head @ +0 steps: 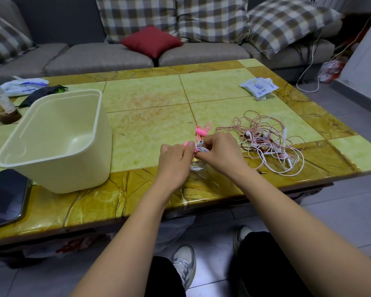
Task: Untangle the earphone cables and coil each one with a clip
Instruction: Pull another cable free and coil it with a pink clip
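My left hand (175, 160) and my right hand (220, 152) meet over the table's front middle, both pinching a coiled white earphone cable (198, 166). A pink clip (187, 144) shows at my left fingertips against the coil, and a white earbud (200, 143) pokes up between the hands. Just beyond them lie loose pink clips (202, 130) in a small bunch. To the right sits a tangled heap of pink and white earphone cables (270, 144).
A cream plastic tub (58, 138) stands at the left. A dark phone (7, 196) lies at the front left edge. A bottle (0, 101) and bags (24, 85) are at the far left, a white packet (259, 86) at the far right. A sofa with cushions stands behind.
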A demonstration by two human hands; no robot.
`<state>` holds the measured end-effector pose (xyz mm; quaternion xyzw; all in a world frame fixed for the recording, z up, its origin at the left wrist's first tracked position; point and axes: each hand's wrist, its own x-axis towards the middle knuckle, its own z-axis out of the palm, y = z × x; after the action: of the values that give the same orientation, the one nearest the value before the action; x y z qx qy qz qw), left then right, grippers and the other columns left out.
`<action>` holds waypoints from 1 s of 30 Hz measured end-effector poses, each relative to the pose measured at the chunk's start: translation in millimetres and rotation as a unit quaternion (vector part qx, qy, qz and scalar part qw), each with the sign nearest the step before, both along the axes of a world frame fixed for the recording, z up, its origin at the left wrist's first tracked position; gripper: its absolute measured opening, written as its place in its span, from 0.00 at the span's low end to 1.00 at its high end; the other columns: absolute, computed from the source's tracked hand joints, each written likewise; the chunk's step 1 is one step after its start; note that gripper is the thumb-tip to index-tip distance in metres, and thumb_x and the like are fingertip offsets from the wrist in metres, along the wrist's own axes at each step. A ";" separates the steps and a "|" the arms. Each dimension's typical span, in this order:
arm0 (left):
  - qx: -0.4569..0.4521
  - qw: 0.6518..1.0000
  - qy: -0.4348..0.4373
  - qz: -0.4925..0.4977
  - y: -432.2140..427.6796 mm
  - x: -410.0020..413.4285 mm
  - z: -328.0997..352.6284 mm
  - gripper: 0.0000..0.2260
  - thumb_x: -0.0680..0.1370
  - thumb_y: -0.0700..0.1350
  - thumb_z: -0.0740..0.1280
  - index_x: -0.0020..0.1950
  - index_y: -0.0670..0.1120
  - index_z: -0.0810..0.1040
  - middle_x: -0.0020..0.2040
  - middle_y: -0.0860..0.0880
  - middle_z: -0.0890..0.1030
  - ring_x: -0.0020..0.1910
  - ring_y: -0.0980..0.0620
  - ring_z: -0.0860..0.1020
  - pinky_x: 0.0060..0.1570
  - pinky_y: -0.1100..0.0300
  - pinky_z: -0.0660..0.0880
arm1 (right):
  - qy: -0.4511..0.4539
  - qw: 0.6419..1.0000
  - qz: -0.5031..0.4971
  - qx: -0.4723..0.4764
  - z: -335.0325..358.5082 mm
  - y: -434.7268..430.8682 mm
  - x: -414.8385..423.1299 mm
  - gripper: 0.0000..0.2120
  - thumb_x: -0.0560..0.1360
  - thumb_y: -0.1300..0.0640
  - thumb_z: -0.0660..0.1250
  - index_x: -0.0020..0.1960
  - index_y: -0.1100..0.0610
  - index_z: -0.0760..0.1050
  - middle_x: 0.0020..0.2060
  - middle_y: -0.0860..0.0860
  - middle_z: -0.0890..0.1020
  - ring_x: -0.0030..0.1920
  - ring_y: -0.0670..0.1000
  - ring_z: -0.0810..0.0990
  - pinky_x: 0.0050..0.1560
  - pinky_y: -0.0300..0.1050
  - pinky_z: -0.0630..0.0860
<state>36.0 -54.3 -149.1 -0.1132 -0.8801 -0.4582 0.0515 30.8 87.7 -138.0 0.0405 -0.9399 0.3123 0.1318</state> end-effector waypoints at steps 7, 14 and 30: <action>-0.024 1.000 0.015 0.004 -5.2 -1.5 1.9 0.20 0.83 0.55 0.51 0.33 0.53 0.69 0.31 0.55 0.72 0.51 0.43 0.69 0.53 0.49 0.66 | -0.146 0.953 0.148 -0.220 7.6 9.8 5.2 0.03 0.73 0.60 0.70 0.42 0.58 0.82 0.33 0.47 0.79 0.36 0.42 0.74 0.41 0.37 0.69; -0.048 0.998 0.024 -0.036 -5.3 1.0 1.9 0.15 0.83 0.54 0.54 0.48 0.53 0.78 0.35 0.56 0.73 0.50 0.46 0.68 0.54 0.50 0.66 | -0.211 0.886 0.111 -0.398 9.9 11.3 1.1 0.11 0.79 0.54 0.63 0.47 0.59 0.82 0.39 0.50 0.83 0.41 0.46 0.79 0.47 0.42 0.73; -0.058 0.993 0.013 -0.104 -3.4 5.4 3.9 0.18 0.83 0.52 0.55 0.33 0.55 0.67 0.31 0.54 0.69 0.42 0.48 0.67 0.42 0.52 0.65 | -0.033 0.913 0.066 -0.402 7.8 8.0 -0.8 0.08 0.75 0.58 0.72 0.40 0.61 0.80 0.34 0.54 0.81 0.39 0.46 0.80 0.44 0.35 0.75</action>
<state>41.4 -57.8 -145.2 -0.2124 -0.8880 -0.4077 0.0081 30.0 95.6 -130.2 0.0358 -0.7337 0.6731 0.0851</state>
